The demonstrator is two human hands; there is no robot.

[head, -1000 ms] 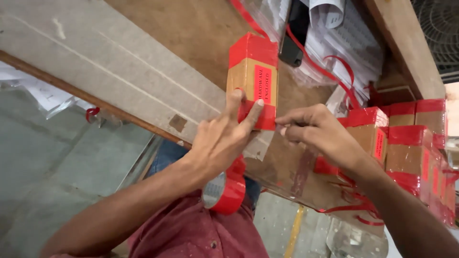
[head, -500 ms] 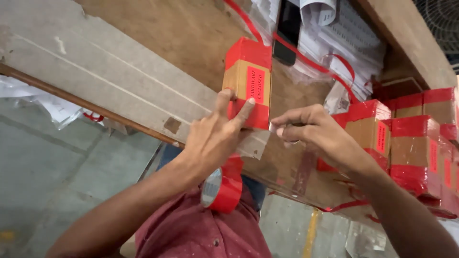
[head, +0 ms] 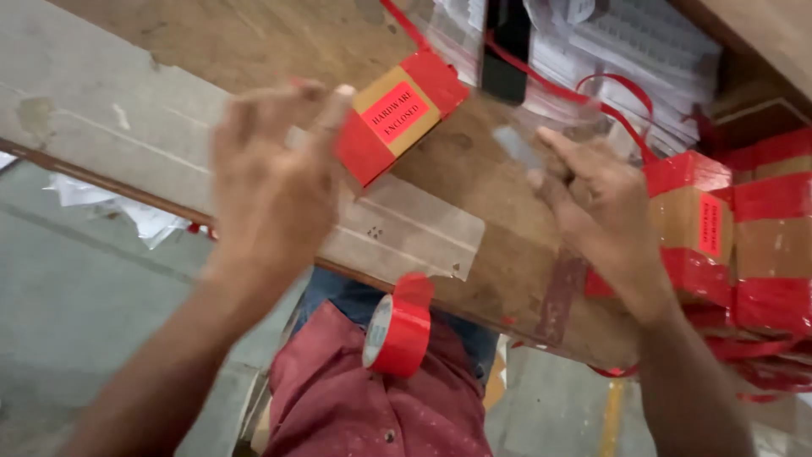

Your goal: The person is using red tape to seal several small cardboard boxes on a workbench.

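The small cardboard box [head: 397, 114] wrapped in red tape sat tilted near the top centre of the frame, on the wooden table [head: 254, 51]. The left hand [head: 275, 182] had its fingertips on the box's lower left end – fingers curled, blurry, so can't tell if it really gripped it. The right hand [head: 596, 207] was just right of centre, fingers spread open, nothing held that I could make out. A roll of red tape [head: 397, 332] hung at the table edge, lower centre – and a stack of taped boxes [head: 744, 228] sat at the right edge.
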